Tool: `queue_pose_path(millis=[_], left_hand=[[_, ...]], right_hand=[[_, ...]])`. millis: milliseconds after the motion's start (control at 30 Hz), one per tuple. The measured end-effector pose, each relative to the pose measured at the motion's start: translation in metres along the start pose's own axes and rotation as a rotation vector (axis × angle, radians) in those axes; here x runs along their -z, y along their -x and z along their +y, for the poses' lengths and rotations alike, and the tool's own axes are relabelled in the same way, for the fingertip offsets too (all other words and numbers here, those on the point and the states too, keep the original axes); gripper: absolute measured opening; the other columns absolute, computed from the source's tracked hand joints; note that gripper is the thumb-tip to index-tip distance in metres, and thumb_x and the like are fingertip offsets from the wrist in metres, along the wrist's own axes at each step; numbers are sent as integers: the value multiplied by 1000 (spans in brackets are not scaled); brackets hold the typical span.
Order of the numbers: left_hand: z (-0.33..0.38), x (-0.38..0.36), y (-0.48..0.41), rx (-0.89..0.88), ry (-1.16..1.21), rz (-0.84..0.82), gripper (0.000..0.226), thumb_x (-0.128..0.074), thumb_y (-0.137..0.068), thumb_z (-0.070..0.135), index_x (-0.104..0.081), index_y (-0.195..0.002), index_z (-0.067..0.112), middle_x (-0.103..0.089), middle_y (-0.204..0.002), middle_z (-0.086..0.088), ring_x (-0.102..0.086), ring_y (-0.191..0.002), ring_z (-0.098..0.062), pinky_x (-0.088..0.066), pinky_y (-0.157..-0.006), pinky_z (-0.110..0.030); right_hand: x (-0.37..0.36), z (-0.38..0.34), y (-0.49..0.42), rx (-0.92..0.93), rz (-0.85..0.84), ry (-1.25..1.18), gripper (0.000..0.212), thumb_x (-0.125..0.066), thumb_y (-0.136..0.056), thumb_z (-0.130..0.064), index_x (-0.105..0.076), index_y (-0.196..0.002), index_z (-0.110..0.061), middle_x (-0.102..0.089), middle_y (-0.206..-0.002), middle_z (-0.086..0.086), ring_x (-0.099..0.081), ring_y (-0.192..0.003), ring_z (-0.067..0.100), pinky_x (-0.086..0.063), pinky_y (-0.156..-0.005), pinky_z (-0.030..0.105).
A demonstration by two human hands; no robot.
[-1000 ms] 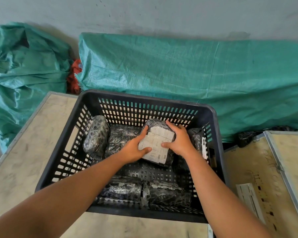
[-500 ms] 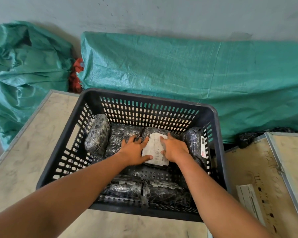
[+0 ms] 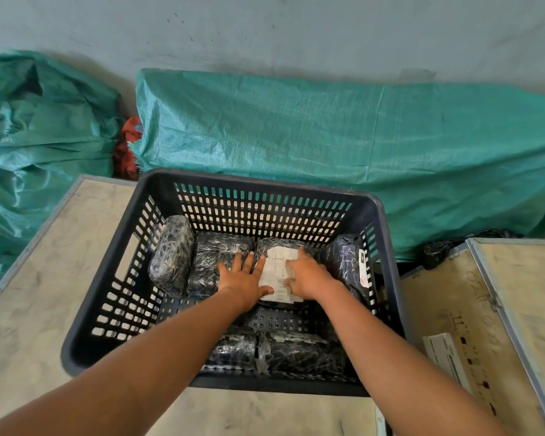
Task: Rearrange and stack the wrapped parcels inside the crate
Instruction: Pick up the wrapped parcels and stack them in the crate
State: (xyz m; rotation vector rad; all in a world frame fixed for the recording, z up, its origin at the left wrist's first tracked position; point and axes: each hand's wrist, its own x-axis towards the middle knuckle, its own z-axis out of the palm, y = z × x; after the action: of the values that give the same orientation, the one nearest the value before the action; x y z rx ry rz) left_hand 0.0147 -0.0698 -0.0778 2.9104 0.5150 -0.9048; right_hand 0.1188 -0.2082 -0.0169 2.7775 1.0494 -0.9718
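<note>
Labelled parcel (image 3: 280, 275) under both hands.

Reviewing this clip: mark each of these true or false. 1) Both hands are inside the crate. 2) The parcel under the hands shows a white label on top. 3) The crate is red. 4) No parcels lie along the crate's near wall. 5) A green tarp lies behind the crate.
1) True: the left hand and the right hand both rest flat in the crate.
2) True: the labelled parcel shows white paper between the hands.
3) False: the crate is dark, nearly black.
4) False: two wrapped near parcels lie along the near wall.
5) True: the green tarp stretches along the wall behind it.
</note>
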Motion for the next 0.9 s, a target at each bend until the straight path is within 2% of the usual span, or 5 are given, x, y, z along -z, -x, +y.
queue_pose_path(millis=[233,367,633,733,900], left_hand=[[2,20,1,-37,102,-78,95,-42,-96,66,11,-161,20,6,-169,-10,9,-153,-41,-14,-115,-70],[8,30,13,-83,120,-98,96,-53,-97,53,7,-161,15,12,-168,-15,5,-152,-42,-20,-116,-68],[23,54,61,-313,244,80,83,-56,-98,49,-12,-162,19,-5,-168,-15,-25,-151,-33,-26,-121,-45],[21,57,79,-338,308,161,84,-61,-96,49,-19,-162,19,-19,-167,-10,-27,-150,-28,-28,-120,-43],[18,49,100,-372,490,252,91,-71,-89,48,-23,-161,20,-33,-163,-3,-35,-147,-23,-31,-119,-39]], right_hand=[[41,25,79,-61,599,-185,54,-68,-94,-41,-55,-146,-32,-36,-163,9,-27,-150,35,-29,-117,58],[17,33,108,-240,364,-220,88,-70,-93,-42,-18,-163,-30,3,-170,20,-7,-154,44,-19,-122,51],[-4,32,103,-142,239,-375,82,-58,-98,-50,-4,-160,-49,-57,-139,23,-64,-112,41,-54,-97,49],[-1,31,102,-115,263,-579,78,-62,-100,-38,-14,-160,-50,-54,-142,20,-71,-90,35,-65,-67,41],[7,38,104,-83,342,-686,75,-69,-96,-26,-31,-158,-42,-39,-161,9,-71,-95,29,-56,-47,17]])
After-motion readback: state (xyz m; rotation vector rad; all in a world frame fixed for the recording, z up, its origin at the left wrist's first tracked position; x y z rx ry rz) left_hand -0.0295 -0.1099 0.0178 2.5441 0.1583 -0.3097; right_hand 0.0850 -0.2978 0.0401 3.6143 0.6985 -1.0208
